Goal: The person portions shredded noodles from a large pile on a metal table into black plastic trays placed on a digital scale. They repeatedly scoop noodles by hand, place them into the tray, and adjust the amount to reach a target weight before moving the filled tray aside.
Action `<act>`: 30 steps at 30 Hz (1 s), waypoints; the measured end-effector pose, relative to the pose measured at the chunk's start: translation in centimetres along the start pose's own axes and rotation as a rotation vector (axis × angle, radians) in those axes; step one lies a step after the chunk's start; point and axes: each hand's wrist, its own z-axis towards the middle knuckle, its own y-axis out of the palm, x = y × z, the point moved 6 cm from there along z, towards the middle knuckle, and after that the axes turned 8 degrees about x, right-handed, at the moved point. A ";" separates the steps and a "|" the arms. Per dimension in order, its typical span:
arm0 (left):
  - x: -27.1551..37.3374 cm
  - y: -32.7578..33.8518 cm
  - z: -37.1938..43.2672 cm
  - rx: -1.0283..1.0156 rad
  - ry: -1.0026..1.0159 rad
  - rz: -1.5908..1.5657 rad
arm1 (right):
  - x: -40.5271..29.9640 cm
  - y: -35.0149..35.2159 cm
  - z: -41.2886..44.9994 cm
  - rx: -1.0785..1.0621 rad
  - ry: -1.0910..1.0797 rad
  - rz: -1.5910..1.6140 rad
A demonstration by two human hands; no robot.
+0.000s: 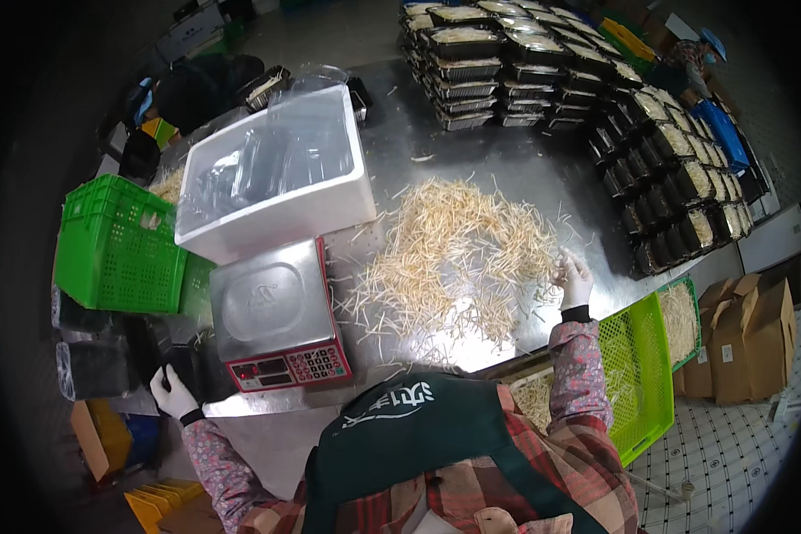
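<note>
My left hand (175, 395), in a white glove, is at the table's near left edge with its fingers on a black plastic tray (185, 364). My right hand (574, 280), also gloved, is at the right edge of a loose pile of bean sprouts (460, 233); its fingers are bent, and whether sprouts are between them is unclear. A digital scale (270, 300) with a bare metal pan stands between my left hand and the pile. Behind it, a white foam box (274, 230) holds clear plastic lids (267, 160).
Stacked black trays of sprouts (467, 80) line the metal table's (400, 147) far and right sides. A green crate (120, 247) stands left, wrapped black trays (93, 370) below it. A lime basket (631, 374) and cardboard boxes (741, 340) are right. Two people (203, 87) (691, 63) work beyond.
</note>
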 end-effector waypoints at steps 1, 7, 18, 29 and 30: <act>3.9 0.9 -1.2 -0.059 0.040 -0.084 | -0.9 0.6 -0.6 -0.005 -0.023 0.016; 18.5 7.7 -9.7 -0.499 0.601 -0.278 | -3.3 4.2 -3.0 -0.139 -0.080 -0.010; 33.1 7.1 -18.0 -0.982 0.608 -0.578 | 1.6 -4.9 -3.3 0.151 -0.325 -0.370; 34.3 20.2 -31.3 -1.227 0.803 -0.218 | 4.5 4.2 -13.4 -0.547 -0.564 -1.300; 35.0 21.1 -31.4 -1.235 0.792 -0.158 | 4.8 4.5 -12.9 -0.578 -0.558 -1.272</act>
